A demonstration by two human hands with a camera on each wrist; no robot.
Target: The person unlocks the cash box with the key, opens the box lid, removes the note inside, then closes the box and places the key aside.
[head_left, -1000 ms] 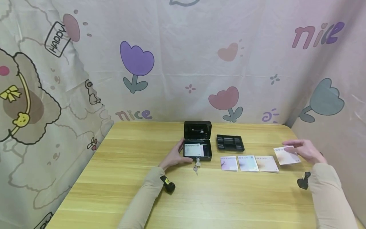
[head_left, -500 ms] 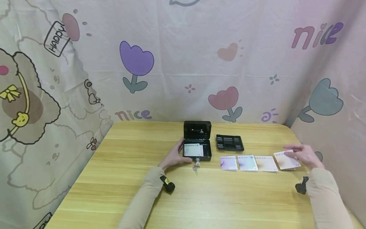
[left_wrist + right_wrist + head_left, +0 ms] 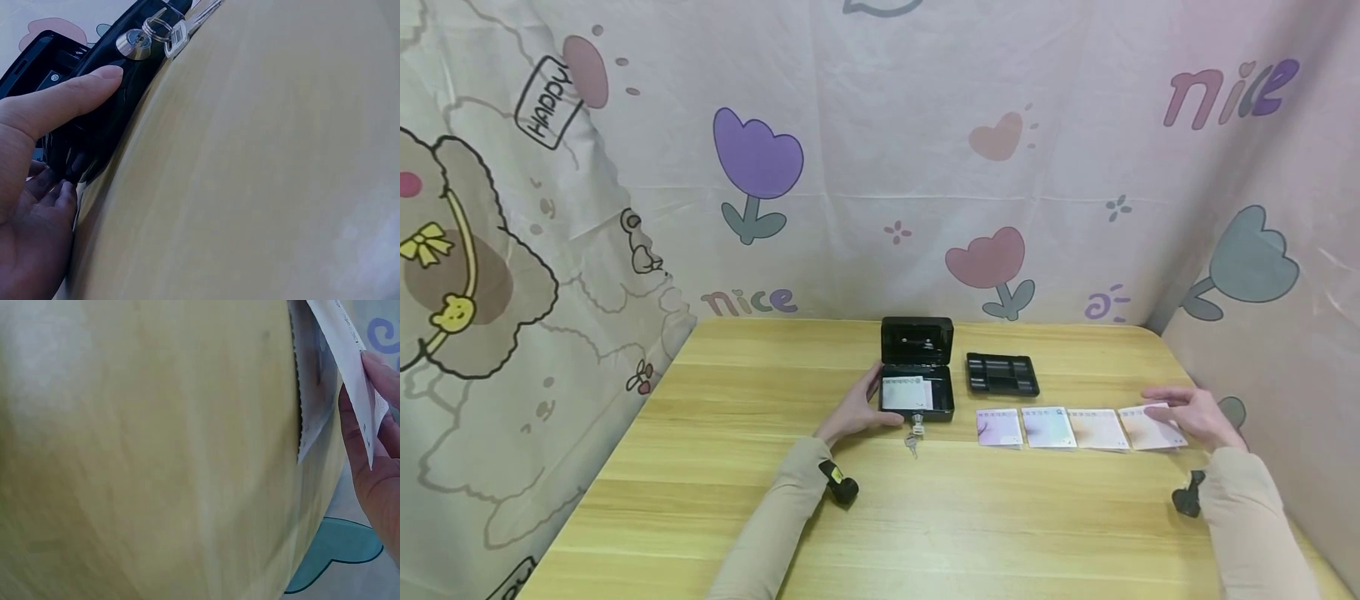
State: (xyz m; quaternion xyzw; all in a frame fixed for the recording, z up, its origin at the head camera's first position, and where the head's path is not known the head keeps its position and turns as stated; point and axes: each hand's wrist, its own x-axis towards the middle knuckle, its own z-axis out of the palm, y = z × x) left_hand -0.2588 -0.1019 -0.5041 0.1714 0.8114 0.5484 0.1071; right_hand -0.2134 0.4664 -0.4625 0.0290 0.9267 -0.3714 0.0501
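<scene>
My left hand [image 3: 854, 408] holds the left side of an opened black cash box [image 3: 946, 407]. Its thumb lies on the front wall near the lock [image 3: 134, 44], the other fingers at the side. Printed paper [image 3: 904, 393] lies in the box, and keys [image 3: 912, 444] hang from the lock. At the right end of a row of small pastel printed papers, my right hand [image 3: 1201, 414] pinches the rightmost paper [image 3: 1150, 432] between thumb and fingers. From the right wrist, this paper [image 3: 350, 362] looks tilted, with another sheet [image 3: 314, 381] beside it nearer the table.
A black compartment tray [image 3: 1002, 374] lies right of the box. The row also has a purple paper [image 3: 999, 428], a blue-green paper [image 3: 1049, 428] and an orange-beige paper [image 3: 1099, 430]. A patterned cloth [image 3: 850, 167] hangs behind the wooden table [image 3: 970, 517].
My right hand has lowered the rightmost paper and straightened it in line with the row. The left hand and cash box have stayed in place.
</scene>
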